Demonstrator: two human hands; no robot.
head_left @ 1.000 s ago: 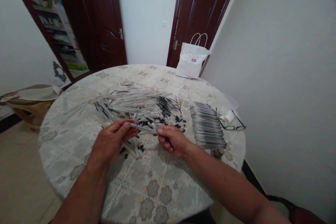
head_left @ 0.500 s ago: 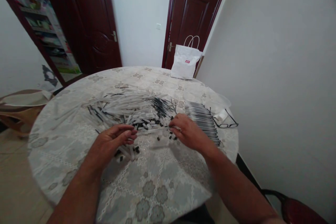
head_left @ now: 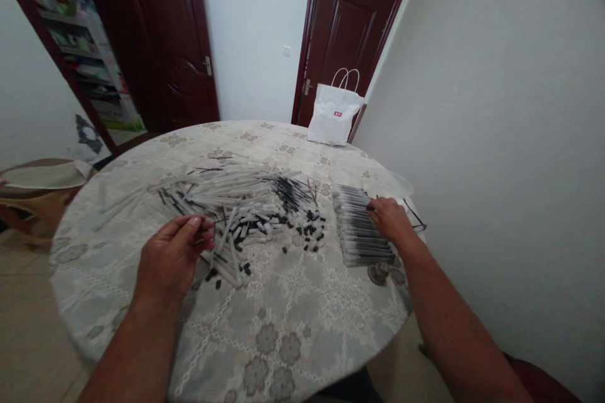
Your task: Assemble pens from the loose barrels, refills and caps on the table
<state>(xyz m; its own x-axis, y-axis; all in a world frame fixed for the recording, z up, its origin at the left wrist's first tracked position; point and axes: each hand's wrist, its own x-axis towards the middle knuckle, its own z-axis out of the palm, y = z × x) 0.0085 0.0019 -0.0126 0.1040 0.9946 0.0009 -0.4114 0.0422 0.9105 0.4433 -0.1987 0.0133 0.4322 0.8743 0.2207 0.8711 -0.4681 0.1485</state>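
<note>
- Our row of pens (head_left: 357, 233) lies at the right of the table, each long axis running roughly left to right, dark ends to our right, paler ends to our left.
- Our right hand (head_left: 390, 217) is over the far right part of that row, fingers bent down onto it (we cannot tell whether they grip a pen).
- Our left hand (head_left: 177, 249) is well apart from the row, thumb and fingertips drawn together beside the loose pale tubes (head_left: 231, 186); we cannot tell if anything thin is pinched there.
- Between our hands we see small black and white pieces (head_left: 258, 227), and beyond them a bunch of dark rods (head_left: 290, 192) slanting away from us to the left.
- A small round object (head_left: 378, 274) sits just beside the row's near end; glasses (head_left: 416, 217) are partly hidden by our right hand.
- The round table (head_left: 283, 308) wears a flowered cloth; a white bag (head_left: 335, 116) stands at its far edge, before dark red doors (head_left: 350, 31) and pale walls (head_left: 496, 138).
</note>
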